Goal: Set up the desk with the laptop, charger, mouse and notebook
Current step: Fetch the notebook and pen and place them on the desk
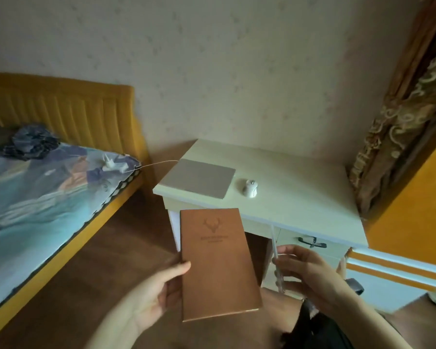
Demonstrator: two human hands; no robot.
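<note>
A brown notebook [218, 265] with an embossed deer head is held in front of the desk by my left hand [159, 288], thumb on its cover. My right hand [310, 270] grips a thin white pen [277, 263] just right of the notebook. On the pale desk [300, 187] a closed grey laptop [199, 177] lies at the left end, with a white mouse [250, 188] to its right. A white charger [111, 163] sits on the bed, its cable [159, 162] running to the laptop.
A bed [35, 197] with a yellow headboard and patterned sheet stands left of the desk, a dark bundle of cloth [30, 141] on it. A patterned curtain [400, 117] and orange furniture [418, 202] are at the right. Desk drawers [312, 241] face me. Wooden floor lies between.
</note>
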